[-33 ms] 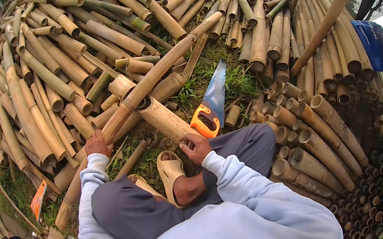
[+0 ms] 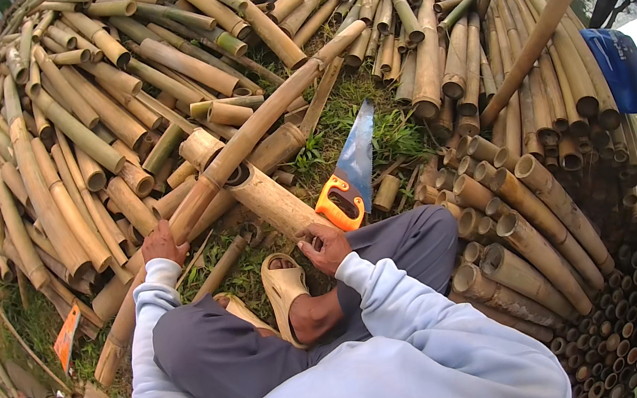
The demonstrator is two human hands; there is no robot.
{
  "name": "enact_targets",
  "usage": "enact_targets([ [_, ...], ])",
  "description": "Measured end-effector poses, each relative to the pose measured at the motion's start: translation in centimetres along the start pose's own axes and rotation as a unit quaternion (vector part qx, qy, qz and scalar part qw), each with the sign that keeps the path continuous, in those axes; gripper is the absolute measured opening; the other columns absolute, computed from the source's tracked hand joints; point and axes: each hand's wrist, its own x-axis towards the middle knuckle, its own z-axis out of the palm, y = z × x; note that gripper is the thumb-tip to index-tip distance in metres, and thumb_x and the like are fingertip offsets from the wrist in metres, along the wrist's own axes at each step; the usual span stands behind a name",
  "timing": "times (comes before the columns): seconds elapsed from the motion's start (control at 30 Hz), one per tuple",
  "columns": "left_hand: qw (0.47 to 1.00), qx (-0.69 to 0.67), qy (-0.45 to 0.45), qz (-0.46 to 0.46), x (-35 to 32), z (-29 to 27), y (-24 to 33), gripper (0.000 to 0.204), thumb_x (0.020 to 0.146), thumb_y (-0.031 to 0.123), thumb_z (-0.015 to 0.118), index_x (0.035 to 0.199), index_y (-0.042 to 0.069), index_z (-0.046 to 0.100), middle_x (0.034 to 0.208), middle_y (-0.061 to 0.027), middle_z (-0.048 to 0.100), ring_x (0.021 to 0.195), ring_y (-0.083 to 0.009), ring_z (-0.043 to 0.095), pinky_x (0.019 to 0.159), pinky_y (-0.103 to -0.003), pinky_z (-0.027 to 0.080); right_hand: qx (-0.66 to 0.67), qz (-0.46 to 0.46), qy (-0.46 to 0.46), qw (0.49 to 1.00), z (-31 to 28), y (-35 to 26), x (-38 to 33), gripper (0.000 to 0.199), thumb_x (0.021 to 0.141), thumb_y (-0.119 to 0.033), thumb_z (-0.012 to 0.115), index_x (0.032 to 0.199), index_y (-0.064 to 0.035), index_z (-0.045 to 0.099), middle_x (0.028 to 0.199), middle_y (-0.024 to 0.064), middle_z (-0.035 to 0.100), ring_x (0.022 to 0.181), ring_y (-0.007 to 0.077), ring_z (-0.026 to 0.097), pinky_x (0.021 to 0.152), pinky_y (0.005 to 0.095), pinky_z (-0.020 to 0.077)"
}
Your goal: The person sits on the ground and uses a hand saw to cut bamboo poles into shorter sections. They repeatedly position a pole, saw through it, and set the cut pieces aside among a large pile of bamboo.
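I sit on the ground with my legs crossed, in grey trousers and tan sandals (image 2: 282, 285). My left hand (image 2: 164, 245) grips a long bamboo pole (image 2: 259, 122) that slants up to the right across the pile. My right hand (image 2: 323, 245) curls around the near end of a short cut bamboo piece (image 2: 274, 199), which lies under the long pole. A hand saw (image 2: 353, 166) with an orange handle and a blue-grey blade rests on the grass just right of my right hand, apart from my fingers.
Heaps of cut bamboo (image 2: 75, 144) lie to the left and behind. Stacked poles (image 2: 553, 247) with open ends rise on the right. A patch of grass (image 2: 391, 136) shows in the middle. An orange object (image 2: 67, 336) lies at lower left. A blue bag (image 2: 626, 66) hangs at far right.
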Motion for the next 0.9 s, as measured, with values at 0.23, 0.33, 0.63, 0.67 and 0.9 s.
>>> enact_targets([
  [0.23, 0.996, -0.087, -0.022, -0.020, -1.6, -1.9, -1.3, 0.060, 0.068, 0.041, 0.082, 0.110, 0.005, 0.059, 0.100, -0.0267, 0.071, 0.097, -0.0459, 0.067, 0.086, -0.051, 0.054, 0.014, -0.019, 0.025, 0.999, -0.4, -1.3, 0.5, 0.024, 0.088, -0.016, 0.071, 0.110, -0.0078, 0.072, 0.078, 0.0057, 0.065, 0.064, 0.0174, 0.061, 0.064, 0.0331, 0.0513],
  [0.33, 0.992, -0.127, 0.003, 0.005, -2.8, -3.2, -2.0, 0.065, 0.067, 0.040, 0.082, 0.117, 0.004, 0.063, 0.101, -0.0267, 0.071, 0.097, -0.0452, 0.067, 0.087, -0.049, 0.054, 0.025, -0.031, 0.047, 0.998, -0.7, -1.2, 1.7, 0.025, 0.090, -0.015, 0.071, 0.114, -0.0066, 0.071, 0.080, 0.0011, 0.063, 0.065, 0.0107, 0.056, 0.063, 0.0281, 0.0476],
  [0.63, 0.883, -0.433, -0.182, 0.011, -7.5, -10.9, -5.2, 0.064, 0.067, 0.024, 0.088, 0.120, -0.006, 0.067, 0.101, -0.0082, 0.071, 0.090, -0.0170, 0.066, 0.082, -0.033, 0.054, 0.368, 0.089, -0.005, 0.925, 1.1, -9.3, 11.7, 0.073, 0.097, -0.045, 0.068, 0.150, -0.0007, 0.045, 0.110, 0.0126, 0.071, 0.086, 0.0179, 0.067, 0.077, 0.0326, 0.0568],
  [0.67, 0.889, -0.423, -0.174, 0.030, -7.6, -10.5, -6.1, 0.063, 0.067, 0.024, 0.088, 0.119, -0.006, 0.067, 0.101, -0.0081, 0.072, 0.089, -0.0163, 0.066, 0.081, -0.032, 0.054, 0.408, 0.100, -0.036, 0.907, 1.3, -10.2, 12.6, 0.072, 0.097, -0.047, 0.068, 0.150, -0.0044, 0.045, 0.113, 0.0106, 0.070, 0.091, 0.0182, 0.066, 0.079, 0.0333, 0.0559],
  [0.9, 0.898, -0.384, -0.211, 0.027, -8.3, -9.2, -8.8, 0.060, 0.071, 0.026, 0.087, 0.119, -0.005, 0.068, 0.105, -0.0064, 0.073, 0.094, -0.0106, 0.064, 0.084, -0.031, 0.053, 0.478, 0.110, -0.028, 0.871, 6.1, -13.3, 13.5, 0.061, 0.089, -0.042, 0.078, 0.139, -0.0142, 0.055, 0.120, 0.0036, 0.063, 0.102, 0.0205, 0.063, 0.084, 0.0368, 0.0513],
])
